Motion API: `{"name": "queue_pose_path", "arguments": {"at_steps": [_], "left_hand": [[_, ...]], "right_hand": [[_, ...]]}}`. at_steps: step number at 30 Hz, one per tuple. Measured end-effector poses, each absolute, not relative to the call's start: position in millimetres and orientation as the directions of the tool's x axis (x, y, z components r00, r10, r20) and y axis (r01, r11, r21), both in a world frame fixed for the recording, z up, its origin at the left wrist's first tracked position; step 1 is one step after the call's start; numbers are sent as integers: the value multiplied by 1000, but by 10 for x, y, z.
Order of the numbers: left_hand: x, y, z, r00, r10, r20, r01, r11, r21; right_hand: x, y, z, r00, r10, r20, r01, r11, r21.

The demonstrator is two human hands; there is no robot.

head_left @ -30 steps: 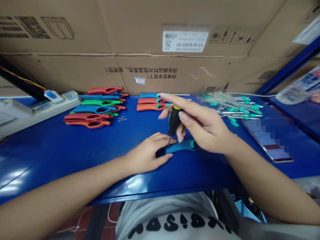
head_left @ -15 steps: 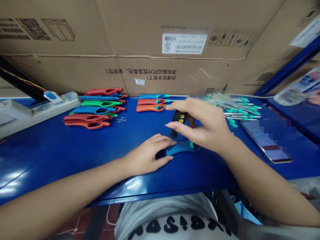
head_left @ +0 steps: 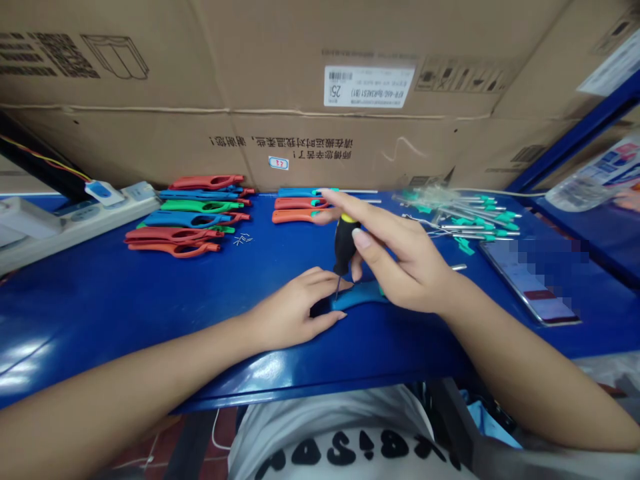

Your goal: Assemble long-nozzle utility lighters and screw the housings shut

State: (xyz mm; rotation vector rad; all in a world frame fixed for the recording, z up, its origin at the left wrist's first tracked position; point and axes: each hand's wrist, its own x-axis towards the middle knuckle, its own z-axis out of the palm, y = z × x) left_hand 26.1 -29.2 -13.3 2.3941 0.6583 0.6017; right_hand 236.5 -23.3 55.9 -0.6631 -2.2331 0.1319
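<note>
A blue lighter (head_left: 363, 293) lies on the blue table, its left end between the thumb and fingers of my left hand (head_left: 295, 307), which is closed on it. My right hand (head_left: 405, 260) has its thumb and fingers around the black-and-yellow handle of a screwdriver (head_left: 345, 247). The shaft points down, its tip at the lighter's left end near my left fingertips. My right hand covers the lighter's right end; a metal tube end (head_left: 459, 267) shows beyond it. Whether a screw sits under the tip is too small to tell.
Red, blue and green lighter housings (head_left: 173, 250) are stacked at left, beside small loose screws (head_left: 243, 239). Three lighters with rods (head_left: 295, 216) lie at the back. Metal tubes with green parts (head_left: 480, 223) and a phone (head_left: 530, 283) lie right. A power strip (head_left: 75, 223) borders the left; a cardboard box (head_left: 280, 80) stands behind.
My right hand has shifted slightly left, and its fingers have moved around the screwdriver handle, which now stands more upright. My left hand and the lighter have stayed in place.
</note>
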Motion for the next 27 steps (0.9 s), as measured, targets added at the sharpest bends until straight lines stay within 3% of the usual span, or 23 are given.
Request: {"name": "queue_pose_path", "arguments": {"at_steps": [2,6,11,13,16,17,22,24,27], "left_hand": [[259,-293,-135,776,575,259,315,-709,631],[255,-297,-135,776,571,267,308,-713,630],[255,-297,-137,771,574,276,316,-721,617],[254,-297,-147,768,576,280,322,-725,609],[251,-299,-157,763,576,292,316,-727,610],[251,-300,-156,764,576,289,315,-725,612],[253,-300,-137,763,584,275,319,-711,626],[253,-300,-137,762,585,278,317,-711,628],[252,-299,-141,768,580,272,316,-712,627]], "right_hand": [[2366,-216,547,-525,505,685,408,856,-318],[2384,-200,545,-508,412,756,398,891,-218],[2337,-235,545,-549,580,602,248,801,-545],[2318,-239,531,-540,557,631,256,823,-507],[2308,-244,514,-509,441,739,321,894,-312],[2306,-252,514,-504,437,745,334,894,-299],[2278,-300,555,-508,631,587,262,761,-593],[2275,-297,570,-494,589,639,280,804,-524],[2278,-287,571,-476,472,742,385,871,-306]]}}
